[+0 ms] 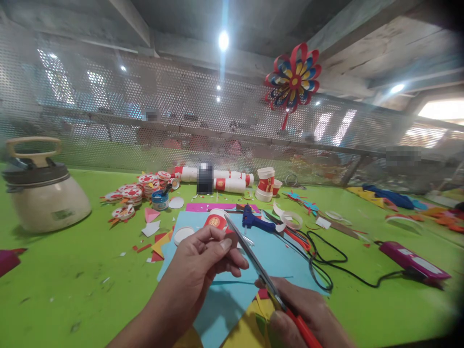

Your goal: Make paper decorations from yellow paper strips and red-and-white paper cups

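My left hand pinches a small dark red piece of paper between thumb and fingers. My right hand is closed round the red handles of a pair of scissors, whose long blades point up and away, right beside the paper piece. Whether the blades touch the paper I cannot tell. Just beyond my left hand is a red and white paper cup. Light blue paper sheets lie beneath both hands, with yellow paper nearest me.
A blue glue gun lies behind the scissors, its black cord running right to a purple power strip. Stacked paper cups stand farther back. Decorated paper pieces and a blue tin are left; a large flask stands far left.
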`<control>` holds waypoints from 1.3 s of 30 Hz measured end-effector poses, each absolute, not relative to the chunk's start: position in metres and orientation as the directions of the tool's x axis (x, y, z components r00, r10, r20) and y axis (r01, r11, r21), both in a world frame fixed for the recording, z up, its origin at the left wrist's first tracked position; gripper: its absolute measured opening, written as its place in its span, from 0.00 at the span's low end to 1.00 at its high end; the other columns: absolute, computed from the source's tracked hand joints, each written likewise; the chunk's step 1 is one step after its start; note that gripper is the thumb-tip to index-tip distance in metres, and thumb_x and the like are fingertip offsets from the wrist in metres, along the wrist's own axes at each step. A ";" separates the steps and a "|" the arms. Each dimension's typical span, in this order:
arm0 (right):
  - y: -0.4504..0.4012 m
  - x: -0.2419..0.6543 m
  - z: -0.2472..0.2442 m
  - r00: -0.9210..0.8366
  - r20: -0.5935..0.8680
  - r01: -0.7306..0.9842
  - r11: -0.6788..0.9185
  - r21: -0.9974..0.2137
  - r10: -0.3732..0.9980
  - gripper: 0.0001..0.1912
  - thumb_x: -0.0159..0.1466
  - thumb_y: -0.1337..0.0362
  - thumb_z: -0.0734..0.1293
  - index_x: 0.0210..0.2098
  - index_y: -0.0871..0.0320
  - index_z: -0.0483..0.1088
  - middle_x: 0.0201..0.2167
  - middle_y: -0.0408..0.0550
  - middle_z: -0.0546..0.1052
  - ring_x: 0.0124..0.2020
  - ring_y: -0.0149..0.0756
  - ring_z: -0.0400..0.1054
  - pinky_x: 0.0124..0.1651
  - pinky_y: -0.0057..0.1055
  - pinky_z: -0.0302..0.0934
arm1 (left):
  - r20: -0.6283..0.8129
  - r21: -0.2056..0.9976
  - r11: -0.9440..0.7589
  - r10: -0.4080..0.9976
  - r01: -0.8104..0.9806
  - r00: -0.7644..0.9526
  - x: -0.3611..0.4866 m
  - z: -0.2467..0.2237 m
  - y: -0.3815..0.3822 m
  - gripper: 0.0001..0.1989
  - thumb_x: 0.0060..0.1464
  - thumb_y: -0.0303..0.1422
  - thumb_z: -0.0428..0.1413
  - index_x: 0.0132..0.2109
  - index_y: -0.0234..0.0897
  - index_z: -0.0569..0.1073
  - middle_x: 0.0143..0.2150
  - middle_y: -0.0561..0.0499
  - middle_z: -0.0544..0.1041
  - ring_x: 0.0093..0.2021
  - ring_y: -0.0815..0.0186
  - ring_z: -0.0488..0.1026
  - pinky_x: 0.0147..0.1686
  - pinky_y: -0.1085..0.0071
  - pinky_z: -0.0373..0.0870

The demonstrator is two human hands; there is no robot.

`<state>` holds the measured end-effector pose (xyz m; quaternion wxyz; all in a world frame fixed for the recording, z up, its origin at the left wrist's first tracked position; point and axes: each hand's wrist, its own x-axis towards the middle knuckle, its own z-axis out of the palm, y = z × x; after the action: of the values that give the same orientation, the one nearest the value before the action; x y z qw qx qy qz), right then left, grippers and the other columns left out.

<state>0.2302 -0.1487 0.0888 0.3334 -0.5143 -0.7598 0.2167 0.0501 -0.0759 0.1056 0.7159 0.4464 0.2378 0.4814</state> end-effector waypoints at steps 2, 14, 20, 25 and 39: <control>-0.148 0.230 0.089 -0.233 0.288 0.639 0.370 -0.675 0.929 0.25 0.64 0.46 0.55 0.43 0.57 0.71 0.26 0.46 0.73 0.26 0.33 0.65 0.30 0.27 0.60 | 0.084 0.865 0.144 0.903 -0.481 0.422 0.050 0.105 -0.075 0.07 0.54 0.31 0.56 0.30 0.33 0.70 0.25 0.48 0.76 0.27 0.70 0.71 0.29 0.75 0.67; -0.115 0.229 0.127 -0.105 0.320 0.465 0.331 -0.821 0.942 0.17 0.63 0.54 0.63 0.46 0.58 0.68 0.26 0.43 0.70 0.27 0.31 0.66 0.30 0.26 0.64 | 0.092 0.916 0.147 0.829 -0.373 0.551 0.051 0.101 -0.074 0.07 0.55 0.33 0.55 0.31 0.34 0.68 0.25 0.48 0.77 0.24 0.71 0.70 0.28 0.75 0.65; -0.091 0.221 0.134 -0.448 0.251 0.292 0.405 -0.866 0.858 0.14 0.63 0.62 0.64 0.46 0.61 0.68 0.31 0.46 0.73 0.29 0.29 0.66 0.31 0.25 0.64 | 0.082 0.934 0.174 0.747 -0.313 0.660 0.053 0.086 -0.070 0.07 0.54 0.33 0.54 0.32 0.33 0.67 0.24 0.45 0.77 0.23 0.69 0.71 0.26 0.73 0.66; -0.090 0.219 0.127 -0.444 0.347 0.236 0.482 -0.844 0.826 0.14 0.62 0.67 0.64 0.48 0.56 0.69 0.34 0.45 0.72 0.31 0.29 0.66 0.32 0.24 0.63 | 0.073 0.922 0.204 0.743 -0.328 0.666 0.052 0.081 -0.066 0.07 0.52 0.33 0.55 0.31 0.33 0.66 0.22 0.45 0.77 0.21 0.68 0.72 0.24 0.73 0.67; -0.086 0.216 0.117 -0.348 0.349 0.298 0.455 -0.839 0.870 0.11 0.61 0.66 0.62 0.44 0.59 0.67 0.32 0.46 0.71 0.30 0.32 0.68 0.31 0.26 0.66 | 0.004 0.893 0.266 0.803 -0.364 0.596 0.058 0.086 -0.069 0.06 0.49 0.31 0.57 0.32 0.32 0.68 0.22 0.48 0.74 0.23 0.69 0.72 0.25 0.75 0.66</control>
<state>0.2158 -0.0859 0.1166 0.4153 -0.3922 -0.7451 0.3443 0.0577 -0.0690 0.0857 0.7603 0.4688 0.2342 0.3837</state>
